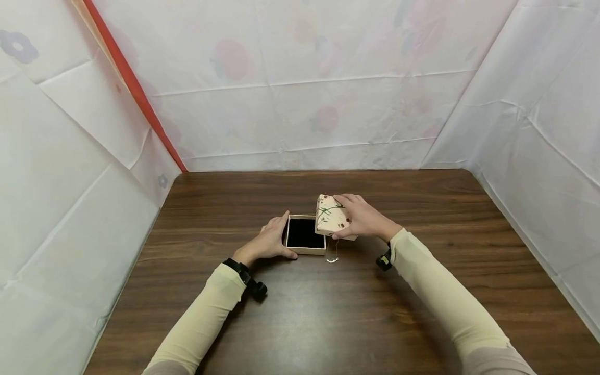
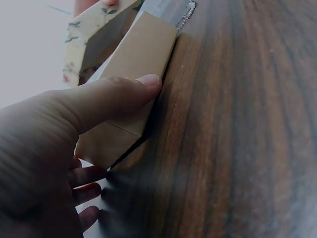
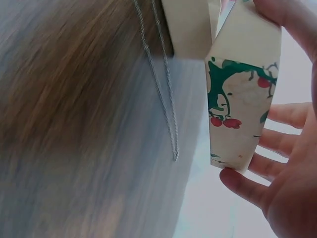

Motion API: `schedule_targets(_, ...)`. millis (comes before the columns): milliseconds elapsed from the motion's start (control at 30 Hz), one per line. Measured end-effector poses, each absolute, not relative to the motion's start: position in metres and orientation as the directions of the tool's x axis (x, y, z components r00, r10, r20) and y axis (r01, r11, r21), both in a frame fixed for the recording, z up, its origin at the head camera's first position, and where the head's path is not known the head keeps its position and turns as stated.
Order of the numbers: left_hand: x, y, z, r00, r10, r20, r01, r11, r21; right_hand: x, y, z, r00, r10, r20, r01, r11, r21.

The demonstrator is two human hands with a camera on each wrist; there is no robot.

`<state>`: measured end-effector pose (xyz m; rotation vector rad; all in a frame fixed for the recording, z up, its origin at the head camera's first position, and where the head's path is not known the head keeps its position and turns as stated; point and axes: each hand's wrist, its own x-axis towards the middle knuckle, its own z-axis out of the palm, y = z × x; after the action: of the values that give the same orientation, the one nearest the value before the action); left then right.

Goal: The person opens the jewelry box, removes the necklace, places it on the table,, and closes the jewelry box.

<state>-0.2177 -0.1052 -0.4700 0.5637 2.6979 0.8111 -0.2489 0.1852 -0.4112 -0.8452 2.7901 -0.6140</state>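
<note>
A small box base with a black lining sits on the table. My left hand grips its left end; in the left wrist view the thumb lies along the plain tan wall. My right hand holds the cream lid, printed with green branches and red berries, tilted above the base's right side. In the right wrist view, the thumb and fingers span the lid. A fine silver necklace lies on the table beside the base, its upper part hidden under the lid.
The brown wood-grain table extends around both hands. White patterned sheets hang behind and on both sides, with a red strip at the back left. Each wrist wears a black camera strap.
</note>
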Motion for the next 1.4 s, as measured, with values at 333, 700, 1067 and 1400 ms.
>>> schedule_targets(333, -0.214, -0.100, -0.473, -0.904, 0.416, -0.101, 0.300, 0.785, 0.542, -0.248, 0.150, -0.411, -0.761, -0.649, -0.023, -0.590, 0.705, -0.393)
schedule_targets(700, -0.213, -0.099, -0.475, -0.903, 0.417, -0.106, 0.283, 0.762, 0.583, -0.245, 0.128, -0.418, -0.713, -0.701, -0.008, -0.661, 0.676, -0.325)
schedule_targets(1067, -0.213, -0.103, -0.473, -0.897, 0.424, -0.125, 0.277, 0.760, 0.587, -0.246, 0.123, -0.423, -0.683, -0.730, -0.027, -0.679, 0.647, -0.348)
schedule_targets(1400, -0.213, -0.104, -0.473, -0.895, 0.429, -0.124, 0.278, 0.753, 0.597, -0.245, 0.122, -0.426, -0.687, -0.722, -0.079, -0.658, 0.664, -0.355)
